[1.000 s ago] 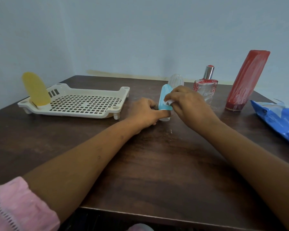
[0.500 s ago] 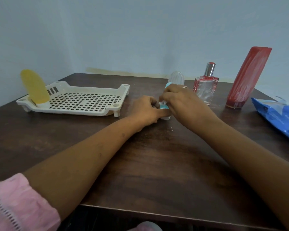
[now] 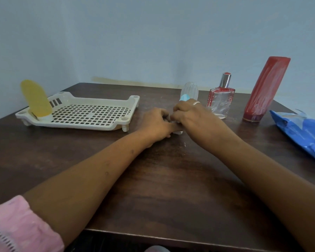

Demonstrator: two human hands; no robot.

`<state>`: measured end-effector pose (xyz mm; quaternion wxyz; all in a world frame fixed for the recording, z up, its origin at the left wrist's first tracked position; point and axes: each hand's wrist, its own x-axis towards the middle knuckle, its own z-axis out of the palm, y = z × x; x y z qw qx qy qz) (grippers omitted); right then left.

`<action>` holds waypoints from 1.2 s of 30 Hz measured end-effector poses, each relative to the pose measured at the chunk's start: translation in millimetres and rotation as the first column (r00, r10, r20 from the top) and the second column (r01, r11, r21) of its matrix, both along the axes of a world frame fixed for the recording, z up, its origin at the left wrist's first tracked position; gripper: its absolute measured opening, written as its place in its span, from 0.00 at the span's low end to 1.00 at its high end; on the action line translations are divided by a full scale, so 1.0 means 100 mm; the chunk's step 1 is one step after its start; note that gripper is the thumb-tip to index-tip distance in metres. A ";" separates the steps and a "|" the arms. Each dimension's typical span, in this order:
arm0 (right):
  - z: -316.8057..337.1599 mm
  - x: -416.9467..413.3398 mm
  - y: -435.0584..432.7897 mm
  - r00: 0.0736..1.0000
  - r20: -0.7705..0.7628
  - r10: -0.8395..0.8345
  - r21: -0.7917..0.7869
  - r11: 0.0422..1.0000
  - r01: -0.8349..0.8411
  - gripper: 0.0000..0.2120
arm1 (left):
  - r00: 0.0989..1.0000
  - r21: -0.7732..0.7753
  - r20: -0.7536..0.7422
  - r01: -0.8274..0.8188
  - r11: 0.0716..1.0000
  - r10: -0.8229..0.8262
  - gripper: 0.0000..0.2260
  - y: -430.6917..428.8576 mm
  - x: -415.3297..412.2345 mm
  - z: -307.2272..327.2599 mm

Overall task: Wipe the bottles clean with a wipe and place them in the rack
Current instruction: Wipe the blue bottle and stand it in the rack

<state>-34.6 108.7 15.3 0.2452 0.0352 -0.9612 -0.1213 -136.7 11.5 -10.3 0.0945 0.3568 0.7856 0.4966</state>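
Gripping the blue bottle (image 3: 185,97) two-handed, upright mid-table just right of the white rack (image 3: 131,106): left hand (image 3: 156,122) curled round its base, right hand (image 3: 191,117) curled round its middle, yellow bottle (image 3: 35,99) standing in the rack's far-left corner, glass bottle (image 3: 219,100) and red bottle (image 3: 264,88) behind the right hand.

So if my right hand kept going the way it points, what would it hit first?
The blue bottle your right hand grips; the left hand sits just beyond it, then probably the rack.
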 end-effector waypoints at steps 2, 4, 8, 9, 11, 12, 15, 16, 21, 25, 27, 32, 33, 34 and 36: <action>0.01 0.02 0.04 1.000 -0.018 0.017 -0.004 1.000 -0.017 0.13 | 1.000 0.001 0.002 -0.004 1.000 0.004 0.12 0.00 0.00 0.00; 0.02 -0.02 0.09 0.998 -0.069 0.013 -0.024 1.000 -0.015 0.15 | 1.000 -0.003 -0.005 -0.011 1.000 0.011 0.12 0.00 0.00 0.00; 0.02 -0.08 0.07 0.998 -0.063 0.001 -0.014 1.000 -0.002 0.15 | 1.000 0.002 0.000 -0.005 1.000 0.005 0.12 0.00 0.00 0.01; 0.01 -0.06 0.05 0.999 -0.045 0.018 0.000 1.000 -0.018 0.14 | 1.000 0.005 0.004 -0.002 1.000 0.002 0.12 0.00 0.00 0.01; -0.01 -0.01 0.04 0.999 -0.019 0.032 0.001 0.999 -0.032 0.12 | 1.000 0.007 0.009 -0.003 1.000 0.003 0.13 0.00 -0.01 0.00; -0.01 0.02 0.05 0.999 -0.027 0.036 -0.005 0.999 -0.036 0.12 | 1.000 0.007 0.010 -0.005 1.000 0.004 0.13 0.00 -0.01 0.00; 0.01 0.02 0.16 0.997 -0.080 -0.006 -0.097 0.995 -0.002 0.14 | 1.000 0.001 0.020 -0.002 1.000 0.002 0.15 0.00 0.00 0.00; 0.01 0.00 0.19 0.995 -0.099 -0.024 -0.135 0.991 0.011 0.14 | 1.000 -0.003 0.024 -0.002 1.000 0.002 0.16 0.00 0.00 0.00; -0.05 -0.02 0.09 0.993 -0.098 0.066 -0.071 0.995 -0.073 0.12 | 0.999 0.013 0.040 -0.004 1.000 0.004 0.13 0.00 -0.02 -0.02; -0.09 0.05 0.18 0.986 -0.152 0.068 -0.172 0.981 -0.094 0.11 | 0.996 0.003 0.081 0.033 0.999 -0.033 0.15 0.00 -0.04 0.00; -0.07 0.02 0.22 0.979 -0.200 0.029 -0.236 0.969 -0.076 0.09 | 0.991 0.004 0.117 0.061 0.998 -0.061 0.15 -0.01 -0.04 0.01; -0.09 0.01 0.12 0.980 -0.175 0.097 -0.163 0.979 -0.126 0.09 | 0.970 0.070 0.213 0.105 0.992 -0.118 0.15 -0.01 -0.08 0.00; -0.09 0.03 0.14 0.980 -0.175 0.096 -0.160 0.979 -0.125 0.09 | 0.966 0.068 0.226 0.113 0.991 -0.126 0.16 0.00 -0.09 0.00; -0.09 0.04 0.17 0.979 -0.188 0.080 -0.171 0.979 -0.113 0.09 | 0.961 0.066 0.241 0.124 0.990 -0.137 0.16 0.00 -0.10 0.00; -0.08 0.03 0.22 0.972 -0.231 0.038 -0.214 0.973 -0.088 0.10 | 0.947 0.079 0.278 0.145 0.986 -0.161 0.16 0.00 -0.09 0.01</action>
